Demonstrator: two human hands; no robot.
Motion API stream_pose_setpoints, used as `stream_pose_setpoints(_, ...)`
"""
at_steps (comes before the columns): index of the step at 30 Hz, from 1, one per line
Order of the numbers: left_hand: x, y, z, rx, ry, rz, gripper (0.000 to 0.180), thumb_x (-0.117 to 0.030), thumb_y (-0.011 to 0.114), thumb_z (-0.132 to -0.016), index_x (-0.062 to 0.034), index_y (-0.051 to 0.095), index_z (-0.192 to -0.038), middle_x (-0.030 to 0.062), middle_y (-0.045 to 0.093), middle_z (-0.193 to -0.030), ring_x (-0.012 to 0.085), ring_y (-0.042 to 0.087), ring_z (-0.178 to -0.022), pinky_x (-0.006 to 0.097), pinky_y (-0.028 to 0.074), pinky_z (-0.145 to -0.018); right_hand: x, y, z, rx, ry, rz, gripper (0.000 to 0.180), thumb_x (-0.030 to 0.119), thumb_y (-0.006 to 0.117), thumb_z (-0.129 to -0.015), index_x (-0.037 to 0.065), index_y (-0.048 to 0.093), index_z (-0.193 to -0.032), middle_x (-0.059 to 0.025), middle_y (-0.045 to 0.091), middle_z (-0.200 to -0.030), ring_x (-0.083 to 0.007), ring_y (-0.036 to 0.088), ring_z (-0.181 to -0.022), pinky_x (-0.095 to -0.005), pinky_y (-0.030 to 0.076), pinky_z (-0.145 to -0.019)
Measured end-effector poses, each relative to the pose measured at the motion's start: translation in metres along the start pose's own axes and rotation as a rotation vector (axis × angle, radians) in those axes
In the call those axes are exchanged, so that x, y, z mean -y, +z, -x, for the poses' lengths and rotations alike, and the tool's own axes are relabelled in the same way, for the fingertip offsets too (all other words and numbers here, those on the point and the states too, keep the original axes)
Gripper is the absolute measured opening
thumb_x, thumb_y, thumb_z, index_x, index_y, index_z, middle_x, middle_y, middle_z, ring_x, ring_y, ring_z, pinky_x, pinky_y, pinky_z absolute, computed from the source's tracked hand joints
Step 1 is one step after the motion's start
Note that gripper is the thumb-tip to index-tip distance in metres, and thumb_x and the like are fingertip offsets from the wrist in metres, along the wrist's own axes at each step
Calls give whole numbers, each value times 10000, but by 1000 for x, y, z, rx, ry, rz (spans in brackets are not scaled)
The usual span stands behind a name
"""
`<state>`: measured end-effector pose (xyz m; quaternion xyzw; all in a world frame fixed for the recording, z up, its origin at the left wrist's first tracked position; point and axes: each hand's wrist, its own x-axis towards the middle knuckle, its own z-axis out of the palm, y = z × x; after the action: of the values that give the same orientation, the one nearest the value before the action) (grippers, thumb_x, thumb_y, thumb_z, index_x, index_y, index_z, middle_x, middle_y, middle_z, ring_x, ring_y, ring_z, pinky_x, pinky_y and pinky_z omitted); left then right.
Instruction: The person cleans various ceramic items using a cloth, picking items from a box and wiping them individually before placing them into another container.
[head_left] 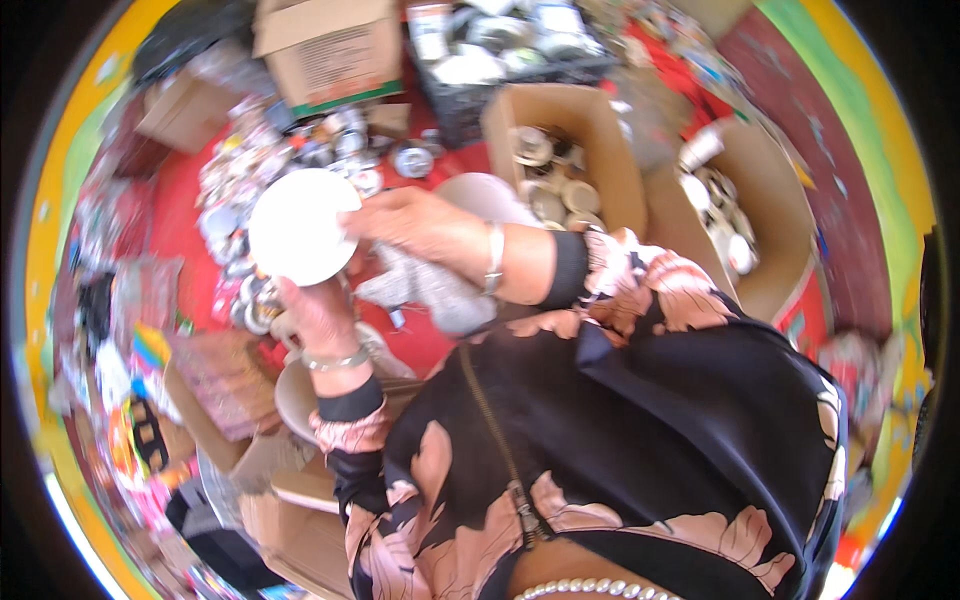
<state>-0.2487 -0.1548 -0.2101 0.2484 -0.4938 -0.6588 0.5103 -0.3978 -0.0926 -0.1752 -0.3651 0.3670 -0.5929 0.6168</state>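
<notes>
A plain white round disc (pixel 303 228), like a plate or lid, is held up in front of me at the left. My right hand (pixel 400 222) pinches its right edge, fingers closed on the rim. From below, my left hand (pixel 320 318) grips the lower edge, with part of its fingers hidden behind the disc. Motion blur softens both hands, and the exact kind of disc cannot be made out. Beneath my right forearm lies a crumpled grey-white cloth or wrapping (pixel 425 290) on the red floor covering (pixel 405 345).
Right of my arms, an open cardboard box (pixel 625 165) holds several round pale pieces; another open box (pixel 785 200) has more. A large carton (pixel 335 55) stands at the back, near a black-lined crate (pixel 460 110). Mixed small items (pixel 245 180) heap beyond the disc. Opened cardboard (pixel 290 540) lies near-left.
</notes>
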Motion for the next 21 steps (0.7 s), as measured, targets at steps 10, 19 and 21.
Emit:
stream_pose_setpoints(10, 28, 63, 38, 385, -21, -130, 1034, -513, 688, -667, -25, 126, -1385, 178, 339, -1340, 282, 376, -1220, 375, 319, -1003, 4, -49, 70, -228, -100, -538, 222, 209, 531, -878, -2, 586, -919, -66, 615, -806, -120, 587, -690, -244, 491, -652)
stream_pose_setpoints(19, 43, 76, 51, 285, -140, -468, 246, 9, 482, -827, 24, 535, -1066, 78, 575, -1047, 153, 531, -962, 295, 397, -875, 56, -118, 66, -433, -456, -215, 206, 206, 581, -845, 2, 607, -863, -73, 625, -780, -148, 587, -693, -264, 475, -659)
stream_pose_setpoints(21, 37, 58, 35, 45, -110, -444, 223, 2, 483, -827, 24, 558, -1036, 84, 588, -1015, 147, 550, -904, 290, 431, -813, 75, -174, 80, -614, -541, 27, 187, 191, 599, -838, 10, 611, -887, -61, 628, -827, -143, 597, -728, -259, 463, -662)
